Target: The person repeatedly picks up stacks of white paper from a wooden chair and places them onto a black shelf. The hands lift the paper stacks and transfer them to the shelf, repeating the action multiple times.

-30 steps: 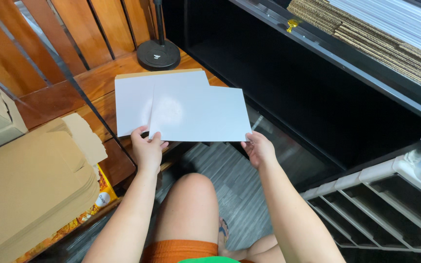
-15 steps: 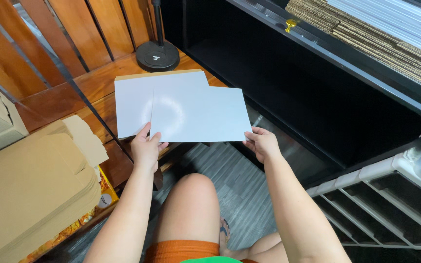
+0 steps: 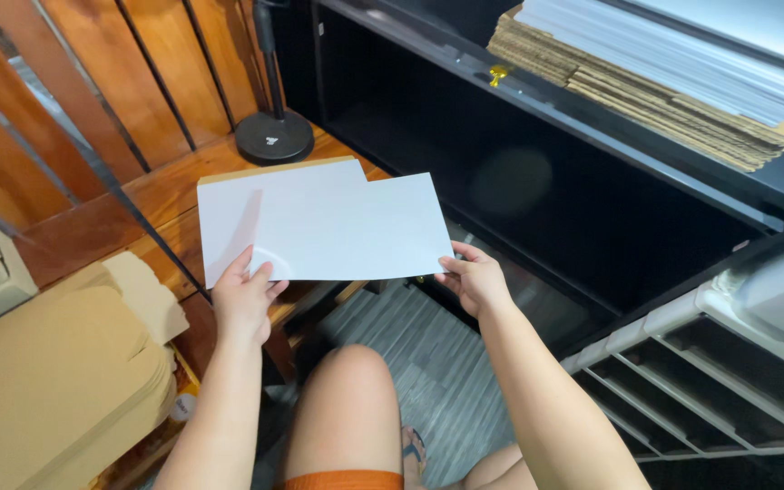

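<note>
Both hands pinch the lower edge of a stack of white sheets (image 3: pixel 324 222) held flat in the middle of the frame: the left hand (image 3: pixel 245 299) closes on the lower left corner with its fingers lying on top of the paper, and the right hand (image 3: pixel 475 279) closes on the lower right corner with its fingertips curled over the edge. At least two sheets show, the upper one shifted to the right of the one beneath, and a thin brown edge runs along the top of the stack. Across the right and upper part of the frame stands a black shelving unit (image 3: pixel 583 227), its lower bay dark, its upper shelf bearing a pile of flattened brown cardboard and white boards (image 3: pixel 664 73). A grey slatted rack (image 3: pixel 719 363) fills the lower right. At the lower left lies a heap of folded tan cardboard (image 3: pixel 56 381). Behind the sheets a wooden bench surface (image 3: pixel 156 218) runs from the left, backed by wooden slats. A round black stand base (image 3: pixel 274 136) sits on it near the top, just above the sheets. The person's bare knee (image 3: pixel 347 399) shows below, over grey striped flooring (image 3: pixel 428 354).
</note>
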